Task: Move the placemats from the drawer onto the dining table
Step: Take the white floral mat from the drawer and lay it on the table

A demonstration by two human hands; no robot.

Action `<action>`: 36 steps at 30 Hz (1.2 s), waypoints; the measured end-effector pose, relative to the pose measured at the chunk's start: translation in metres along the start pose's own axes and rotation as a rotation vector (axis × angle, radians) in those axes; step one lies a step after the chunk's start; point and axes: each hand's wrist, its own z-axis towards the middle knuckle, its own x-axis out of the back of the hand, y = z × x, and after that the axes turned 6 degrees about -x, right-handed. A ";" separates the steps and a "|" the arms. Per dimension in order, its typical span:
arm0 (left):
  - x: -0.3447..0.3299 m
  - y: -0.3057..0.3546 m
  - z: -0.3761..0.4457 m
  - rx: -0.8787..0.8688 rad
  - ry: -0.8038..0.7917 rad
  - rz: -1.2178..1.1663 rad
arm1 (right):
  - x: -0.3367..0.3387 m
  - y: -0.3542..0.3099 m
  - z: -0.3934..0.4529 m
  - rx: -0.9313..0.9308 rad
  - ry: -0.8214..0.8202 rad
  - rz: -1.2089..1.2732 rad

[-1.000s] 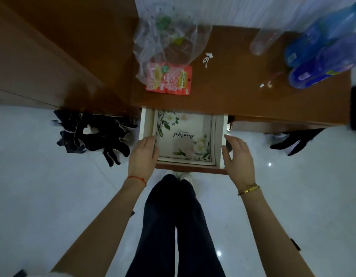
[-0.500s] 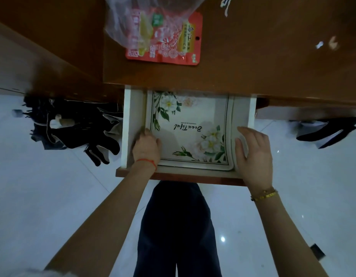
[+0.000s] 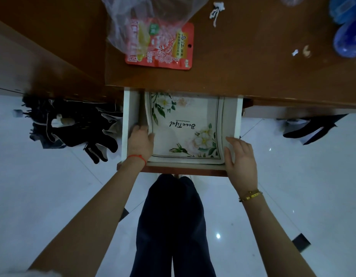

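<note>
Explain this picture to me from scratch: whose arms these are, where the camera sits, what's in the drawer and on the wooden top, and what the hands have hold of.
There is no machine here. A person wears a wide-angle camera on the head, so you look down along their own arms and dark trousers to a pale tiled floor. In front of them an open drawer sticks out from under a brown wooden top. In it lie the placemats, white with flowers and the word "Beautiful". The left hand curls its fingers over their left edge, which looks slightly lifted. The right hand rests with straight fingers against their right edge. On the top lie a red packet partly under a clear bag, some scraps and blue bottles.
</note>
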 end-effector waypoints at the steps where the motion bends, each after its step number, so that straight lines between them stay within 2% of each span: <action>1: 0.003 -0.001 0.000 -0.008 -0.007 -0.046 | -0.001 0.001 -0.002 -0.012 -0.010 -0.005; 9: 0.039 -0.003 -0.051 0.044 0.069 -0.331 | 0.008 -0.012 -0.025 -0.110 -0.091 0.047; 14: 0.042 -0.029 -0.093 0.127 0.054 -0.445 | 0.011 -0.021 -0.040 -0.268 -0.130 0.147; 18: 0.044 -0.031 -0.126 0.123 0.069 -0.546 | 0.015 -0.025 -0.062 -0.365 -0.170 0.139; 23: 0.049 -0.029 -0.151 0.133 0.075 -0.543 | 0.031 -0.032 -0.075 -0.508 -0.198 0.316; 26: 0.056 -0.030 -0.160 0.132 0.075 -0.521 | 0.040 -0.027 -0.070 -0.693 -0.210 0.426; 30: 0.078 -0.019 -0.176 0.109 0.083 -0.505 | 0.070 -0.033 -0.066 -0.900 -0.362 0.803; 32: 0.094 -0.008 -0.187 0.083 0.103 -0.524 | 0.093 -0.045 -0.070 -0.864 -0.408 0.856; 36: 0.134 0.019 -0.214 -0.034 0.140 -0.542 | 0.149 -0.073 -0.090 -0.601 -0.344 0.764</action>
